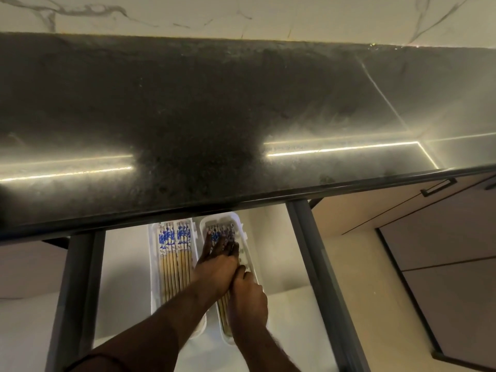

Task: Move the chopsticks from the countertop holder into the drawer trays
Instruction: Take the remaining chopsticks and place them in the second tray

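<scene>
Flat hands (218, 267) press slim chopsticks (221, 232) (glossy white tray (240, 224))

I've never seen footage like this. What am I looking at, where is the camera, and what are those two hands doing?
There is no machine here: a person wears one camera on the head, looking down. Below the dark countertop an open drawer holds two white trays. The left tray holds a neat row of chopsticks with blue-patterned tops. Both hands are in the right tray: the left hand lies spread over more chopsticks, and the right hand rests on them nearer the camera. Whether either hand grips any is unclear.
</scene>
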Demonstrator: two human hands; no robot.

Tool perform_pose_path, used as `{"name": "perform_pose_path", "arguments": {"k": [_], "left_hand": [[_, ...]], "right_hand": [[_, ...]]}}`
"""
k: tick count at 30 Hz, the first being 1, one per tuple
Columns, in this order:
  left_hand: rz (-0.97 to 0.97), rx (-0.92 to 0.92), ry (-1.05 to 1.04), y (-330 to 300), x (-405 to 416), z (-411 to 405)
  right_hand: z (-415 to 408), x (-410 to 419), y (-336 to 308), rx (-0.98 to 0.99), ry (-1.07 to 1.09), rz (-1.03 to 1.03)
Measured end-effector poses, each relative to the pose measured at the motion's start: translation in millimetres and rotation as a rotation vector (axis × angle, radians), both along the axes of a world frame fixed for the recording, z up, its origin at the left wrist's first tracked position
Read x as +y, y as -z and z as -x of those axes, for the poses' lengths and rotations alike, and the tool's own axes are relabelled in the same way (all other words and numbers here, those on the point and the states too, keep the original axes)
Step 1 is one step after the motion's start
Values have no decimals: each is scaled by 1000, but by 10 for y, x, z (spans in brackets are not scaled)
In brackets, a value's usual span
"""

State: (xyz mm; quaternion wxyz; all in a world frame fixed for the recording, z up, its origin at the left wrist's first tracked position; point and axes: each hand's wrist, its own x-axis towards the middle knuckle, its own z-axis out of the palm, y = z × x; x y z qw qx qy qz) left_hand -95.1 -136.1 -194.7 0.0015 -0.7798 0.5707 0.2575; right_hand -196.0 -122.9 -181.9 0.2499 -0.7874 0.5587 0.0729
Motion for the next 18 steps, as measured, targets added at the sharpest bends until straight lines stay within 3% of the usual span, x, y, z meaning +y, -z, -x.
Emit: {"name": "perform_pose_path", "arguments": {"k": [4,7,11,14,18], "left_hand": [[-19,-133,97,133,12,-18],[-104,-91,70,145,0,-9],[-28,-244,196,132,6,-2],[-98,-275,222,112,-2,4],[-43,-261,238,91,-6,5]], "right_hand": [[41,37,5,3,-82,-9],[54,40,17,19,-108,-16],[56,32,29,32,-122,-53],[62,6,9,13,-92,-81],[92,-15,-73,-17,-64,-92]]}}
